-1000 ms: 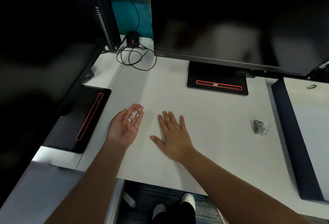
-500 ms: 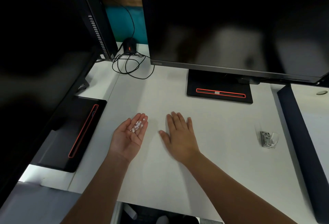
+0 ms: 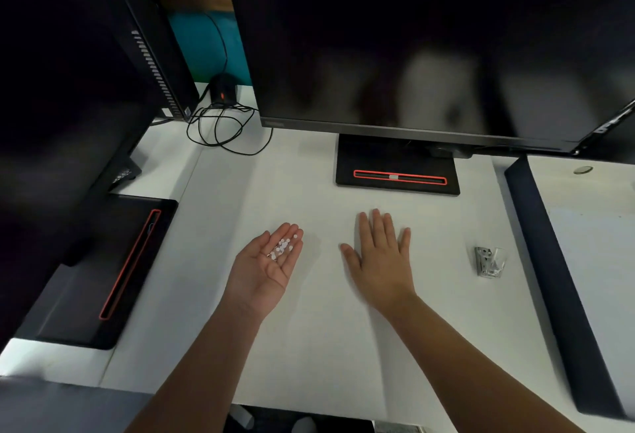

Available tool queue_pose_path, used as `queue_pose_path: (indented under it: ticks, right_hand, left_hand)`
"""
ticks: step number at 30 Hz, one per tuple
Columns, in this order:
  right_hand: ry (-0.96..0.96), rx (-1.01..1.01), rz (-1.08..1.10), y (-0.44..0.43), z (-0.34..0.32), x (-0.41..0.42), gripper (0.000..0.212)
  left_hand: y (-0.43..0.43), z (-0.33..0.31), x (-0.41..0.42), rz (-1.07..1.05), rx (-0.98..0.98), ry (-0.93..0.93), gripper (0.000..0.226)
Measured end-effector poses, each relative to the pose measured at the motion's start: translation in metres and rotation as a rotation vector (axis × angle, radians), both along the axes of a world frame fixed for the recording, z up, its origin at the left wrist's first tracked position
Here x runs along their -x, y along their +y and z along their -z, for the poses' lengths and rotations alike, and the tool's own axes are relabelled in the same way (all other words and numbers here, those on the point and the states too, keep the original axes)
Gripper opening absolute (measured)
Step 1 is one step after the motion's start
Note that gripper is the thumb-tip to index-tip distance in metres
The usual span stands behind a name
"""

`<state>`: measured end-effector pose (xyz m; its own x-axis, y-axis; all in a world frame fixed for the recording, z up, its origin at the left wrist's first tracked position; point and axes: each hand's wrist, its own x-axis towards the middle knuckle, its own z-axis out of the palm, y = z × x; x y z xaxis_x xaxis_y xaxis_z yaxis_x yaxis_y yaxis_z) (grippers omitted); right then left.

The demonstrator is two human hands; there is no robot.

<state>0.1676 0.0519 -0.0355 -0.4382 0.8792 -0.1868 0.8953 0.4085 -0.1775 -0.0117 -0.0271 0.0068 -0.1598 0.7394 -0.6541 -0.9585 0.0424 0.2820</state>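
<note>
— White desk (image 3: 309,346), starting from the left: what stands there?

— A black monitor stand (image 3: 103,278) with an orange-red slot along it. Behind it, near the back edge, sits a black mouse (image 3: 223,89) with its cable (image 3: 223,130) lying in loose loops.

— And the left hand (image 3: 263,269)?

— Palm up over the desk, fingers close together and almost straight, only slightly cupped. It closes on nothing.

— Where are the small white pieces (image 3: 283,247)?

— In that hand. They lie in a loose cluster on the inner side of the fingers and the top of the palm, towards the fingertips. The thumb stays off to the side and does not touch them. Nothing pinches them; they simply rest there.

— The right hand (image 3: 381,260)?

— Just beside the left one but apart from it. It is palm down, flat on the desk, with the fingers spread a little and straight. It holds nothing, and none of the pieces touch it.

— Beyond it?

— At the back stands the base (image 3: 397,164) of the centre monitor (image 3: 412,37), with the same orange-red slot. Well to the right of the right hand lies a small clear packet (image 3: 490,261), and I cannot make out its contents. Next to that, a dark divider (image 3: 556,278) runs along the desk's right edge.
</note>
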Motion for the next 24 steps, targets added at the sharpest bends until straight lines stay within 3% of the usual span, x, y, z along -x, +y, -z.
queue_pose_path:
  ticks: [4,12,24]
  right_hand:
    - [-0.019,-0.013,0.028,0.0,-0.002,-0.015,0.083]
    - [-0.083,-0.01,0.338,0.013,-0.001,-0.054,0.083]
    - [0.025,-0.011,0.269,-0.01,-0.004,-0.074,0.085]
  left_hand:
    - [0.008,-0.005,-0.014,0.052,-0.003,0.011,0.029]
    - [0.02,-0.008,-0.034,0.117,0.0,0.04,0.029]
    - [0.025,-0.009,-0.055,0.156,-0.015,0.032,0.028]
